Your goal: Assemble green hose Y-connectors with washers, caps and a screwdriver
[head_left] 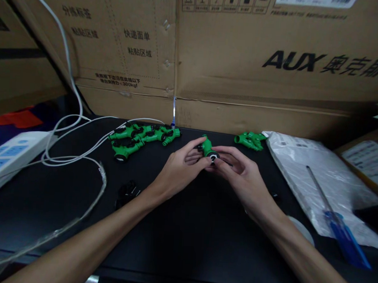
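Observation:
Both hands hold one green plastic hose fitting (207, 146) with a black ring and a pale centre at its near end. My left hand (188, 160) grips it from the left, thumb at the black ring. From the other side, my right hand (234, 163) closes its thumb and fingers on that ring end. To the left lies a group of green fittings with black parts (138, 135). A smaller cluster of green fittings (250, 140) sits behind and to the right. Small black parts (127, 193) rest beside my left forearm.
Cardboard boxes (274, 87) wall off the back of the black table (196, 243). White cables (77, 152) and a power strip (14, 153) occupy the left. On the right, a blue-handled screwdriver (345, 238) lies across a white plastic package (298, 164); a pale round object (301, 229) is partly hidden.

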`<action>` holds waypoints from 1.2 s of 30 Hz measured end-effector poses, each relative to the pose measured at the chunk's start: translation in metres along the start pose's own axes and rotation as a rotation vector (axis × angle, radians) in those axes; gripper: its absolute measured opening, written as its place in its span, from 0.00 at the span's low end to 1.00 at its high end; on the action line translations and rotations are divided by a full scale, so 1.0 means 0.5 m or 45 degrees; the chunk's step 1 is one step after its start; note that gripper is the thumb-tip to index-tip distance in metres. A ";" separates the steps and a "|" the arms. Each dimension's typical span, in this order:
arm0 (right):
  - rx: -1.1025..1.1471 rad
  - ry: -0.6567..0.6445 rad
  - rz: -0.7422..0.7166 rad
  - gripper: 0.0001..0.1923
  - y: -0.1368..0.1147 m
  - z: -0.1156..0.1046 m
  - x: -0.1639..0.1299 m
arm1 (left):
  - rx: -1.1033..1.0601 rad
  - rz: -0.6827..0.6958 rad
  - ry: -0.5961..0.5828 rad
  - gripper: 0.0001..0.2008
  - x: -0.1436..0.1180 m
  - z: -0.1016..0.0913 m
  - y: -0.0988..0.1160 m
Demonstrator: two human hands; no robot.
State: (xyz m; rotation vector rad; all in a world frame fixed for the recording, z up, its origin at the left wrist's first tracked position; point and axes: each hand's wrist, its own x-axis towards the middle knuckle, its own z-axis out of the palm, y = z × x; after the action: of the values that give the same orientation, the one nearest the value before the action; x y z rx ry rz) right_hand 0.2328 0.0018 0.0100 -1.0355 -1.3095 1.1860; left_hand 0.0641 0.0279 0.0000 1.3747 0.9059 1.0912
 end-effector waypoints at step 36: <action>-0.397 0.088 -0.256 0.05 -0.011 0.026 -0.030 | 0.305 0.283 0.064 0.18 -0.032 0.013 0.009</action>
State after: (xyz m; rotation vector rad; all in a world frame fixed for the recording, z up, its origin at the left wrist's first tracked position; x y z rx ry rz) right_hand 0.2216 -0.0148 0.0136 -1.1241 -1.5357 0.8044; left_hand 0.0655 0.0103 0.0029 1.6835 0.9604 1.2188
